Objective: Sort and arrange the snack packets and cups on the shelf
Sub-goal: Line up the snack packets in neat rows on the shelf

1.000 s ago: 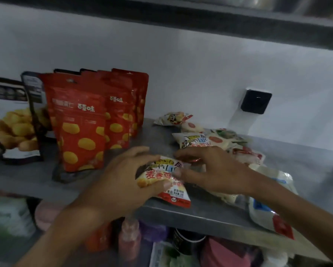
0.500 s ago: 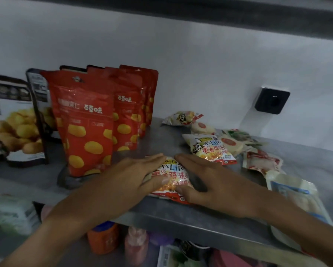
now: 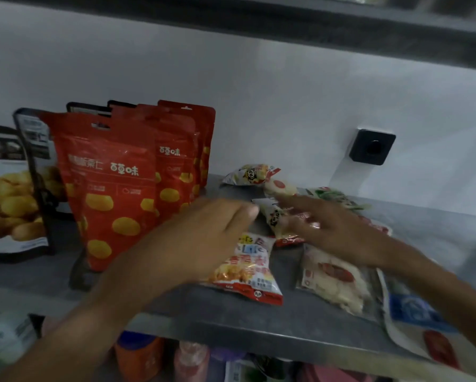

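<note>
Both hands (image 3: 203, 238) off packet (image 3: 248, 268)

The shelf (image 3: 300, 318) is a dull, mottled grey. On its left, the row of upright pouches (image 3: 113, 188) is bright red, dotted with yellow-orange ovals and marked with white lettering. Further left, a box (image 3: 8, 199) is black and white with a picture of golden-yellow pieces. Near the middle, a small packet (image 3: 248, 271) is white at the top with blue and red lettering, orange in the middle and red-edged at the bottom. To its right lies a cream packet (image 3: 333, 282) with a red patch. At the far right, a white pouch (image 3: 416, 323) bears a blue panel and a red spot. The wall (image 3: 259, 92) is white, with a black square fitting (image 3: 371, 146).
</note>
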